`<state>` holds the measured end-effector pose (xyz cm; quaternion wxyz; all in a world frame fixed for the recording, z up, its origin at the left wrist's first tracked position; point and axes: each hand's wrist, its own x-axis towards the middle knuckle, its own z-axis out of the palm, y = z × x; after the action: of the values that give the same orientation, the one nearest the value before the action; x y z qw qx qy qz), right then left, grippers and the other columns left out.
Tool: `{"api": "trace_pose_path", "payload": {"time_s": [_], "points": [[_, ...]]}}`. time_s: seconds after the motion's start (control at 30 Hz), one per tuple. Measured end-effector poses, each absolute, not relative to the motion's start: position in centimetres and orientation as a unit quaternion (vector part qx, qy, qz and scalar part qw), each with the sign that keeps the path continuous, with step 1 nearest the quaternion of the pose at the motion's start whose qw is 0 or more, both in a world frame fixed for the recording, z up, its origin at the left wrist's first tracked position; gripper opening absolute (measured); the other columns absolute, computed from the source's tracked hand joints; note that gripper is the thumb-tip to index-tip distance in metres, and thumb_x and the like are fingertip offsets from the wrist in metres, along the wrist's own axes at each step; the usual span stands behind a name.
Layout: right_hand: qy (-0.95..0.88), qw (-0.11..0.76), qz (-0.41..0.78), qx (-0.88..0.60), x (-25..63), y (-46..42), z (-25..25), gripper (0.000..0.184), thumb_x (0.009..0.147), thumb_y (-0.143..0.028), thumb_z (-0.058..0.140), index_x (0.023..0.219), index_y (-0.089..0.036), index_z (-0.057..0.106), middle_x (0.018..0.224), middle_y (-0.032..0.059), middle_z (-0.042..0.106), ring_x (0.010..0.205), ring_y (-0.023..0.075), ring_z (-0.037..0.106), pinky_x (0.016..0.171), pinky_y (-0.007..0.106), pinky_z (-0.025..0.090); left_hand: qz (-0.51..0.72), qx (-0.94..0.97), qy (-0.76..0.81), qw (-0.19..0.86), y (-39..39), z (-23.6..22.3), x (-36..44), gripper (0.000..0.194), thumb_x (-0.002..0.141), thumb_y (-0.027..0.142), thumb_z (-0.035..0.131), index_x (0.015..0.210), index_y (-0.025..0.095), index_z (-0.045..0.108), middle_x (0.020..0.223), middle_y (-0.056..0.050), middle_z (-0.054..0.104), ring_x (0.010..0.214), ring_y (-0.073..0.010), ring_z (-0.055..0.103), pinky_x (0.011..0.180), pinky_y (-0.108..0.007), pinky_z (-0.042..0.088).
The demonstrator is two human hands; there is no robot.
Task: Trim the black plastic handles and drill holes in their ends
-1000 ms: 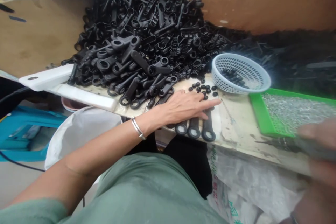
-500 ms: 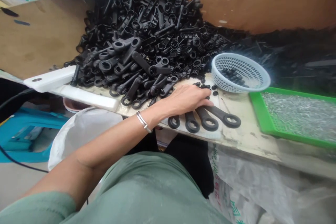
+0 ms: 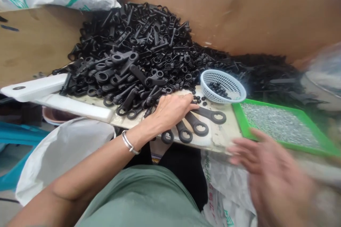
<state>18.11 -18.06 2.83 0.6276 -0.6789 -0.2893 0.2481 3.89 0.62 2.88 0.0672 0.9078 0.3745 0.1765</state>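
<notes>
My left hand (image 3: 174, 110), with a silver bangle at the wrist, is closed over the narrow ends of several black plastic ring-ended levers (image 3: 200, 127). Their ring ends fan out toward the table's front edge, and its curled fingertips are partly hidden. Blurred by motion, my right hand (image 3: 274, 170) is in the air at the lower right. Its fingers are stretched out and hold nothing that I can see. Just past my left hand lie several small black round pieces (image 3: 204, 98). Nearest my right hand is a green tray (image 3: 241, 122) of small shiny metal pieces (image 3: 279, 122).
A large heap of black plastic parts (image 3: 133, 49) covers the back of the table. A light blue basket (image 3: 237, 95) holds small black pieces. White bars (image 3: 80, 107) edge the table at left, above a white sack (image 3: 64, 152). A brown board (image 3: 239, 14) stands behind.
My right hand has come into view from the lower right. My left hand stays over the levers. The view has shifted, so the table's things sit further left and lower.
</notes>
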Motion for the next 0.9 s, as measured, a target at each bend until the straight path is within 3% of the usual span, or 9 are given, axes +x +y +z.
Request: {"api": "trace_pose_path", "payload": {"time_s": [0.17,0.3,0.4,0.53,0.63,0.73,0.9], "points": [[-0.269,0.643,0.373,-0.612,17.9,-13.2,1.4,0.073,0.078,-0.056,0.078,0.139,-0.022,0.053,0.110,0.0107,0.073,0.098,0.0278,0.072,0.076,0.037,0.064,0.219,0.903,0.369,-0.023,-0.6,2.4,3.3,0.036,0.102,0.051,0.045,0.090,0.019,0.059,0.079,-0.003,0.072,0.070,-0.0196,0.070,0.050,-0.029,0.019],[-0.259,0.639,0.411,-0.597,17.6,-11.2,1.7,0.055,0.069,-0.046,0.085,0.111,-0.016,0.068,0.093,0.0105,0.075,0.082,0.0259,0.074,0.066,0.033,0.064,0.265,0.899,0.343,-0.067,-1.3,2.2,3.0,0.035,0.103,0.046,0.046,0.086,0.018,0.057,0.074,-0.001,0.069,0.067,-0.0165,0.068,0.048,-0.029,0.016],[-0.263,0.644,0.387,-0.606,17.7,-10.9,1.7,0.049,0.068,-0.045,0.085,0.104,-0.016,0.070,0.094,0.0103,0.075,0.076,0.0230,0.074,0.062,0.030,0.063,0.273,0.897,0.336,-0.086,-1.5,2.5,3.0,0.034,0.102,0.045,0.047,0.084,0.018,0.057,0.071,-0.002,0.067,0.066,-0.0166,0.068,0.048,-0.030,0.015],[-0.287,0.615,0.404,-0.613,18.0,-11.7,1.2,0.067,0.073,-0.054,0.083,0.128,-0.022,0.062,0.096,0.0093,0.075,0.078,0.0246,0.074,0.066,0.036,0.065,0.270,0.893,0.347,-0.093,-1.4,3.1,3.0,0.031,0.102,0.042,0.049,0.086,0.017,0.058,0.074,-0.002,0.068,0.070,-0.0184,0.070,0.048,-0.030,0.016],[-0.302,0.611,0.353,-0.641,17.3,-12.7,0.9,0.075,0.081,-0.062,0.073,0.141,-0.025,0.049,0.083,0.0062,0.074,0.071,0.0255,0.074,0.062,0.037,0.065,0.263,0.885,0.369,-0.104,-1.2,3.3,3.0,0.028,0.104,0.036,0.047,0.086,0.017,0.058,0.073,-0.003,0.068,0.071,-0.0196,0.070,0.048,-0.030,0.017],[-0.326,0.596,0.319,-0.661,16.1,-13.3,0.7,0.063,0.083,-0.061,0.072,0.128,-0.019,0.059,0.078,0.0060,0.072,0.068,0.0240,0.073,0.061,0.035,0.064,0.261,0.875,0.392,-0.110,-1.2,3.4,3.0,0.029,0.105,0.035,0.044,0.086,0.016,0.058,0.072,-0.004,0.068,0.070,-0.0206,0.070,0.048,-0.030,0.018],[-0.316,0.597,0.391,-0.626,14.6,-12.6,0.4,0.042,0.085,-0.049,0.075,0.110,-0.016,0.071,0.090,0.0080,0.075,0.079,0.0232,0.074,0.078,0.037,0.064,0.256,0.869,0.415,-0.077,-1.4,3.6,3.1,0.033,0.106,0.039,0.040,0.089,0.017,0.059,0.076,-0.007,0.069,0.074,-0.0218,0.071,0.048,-0.031,0.018]]}}
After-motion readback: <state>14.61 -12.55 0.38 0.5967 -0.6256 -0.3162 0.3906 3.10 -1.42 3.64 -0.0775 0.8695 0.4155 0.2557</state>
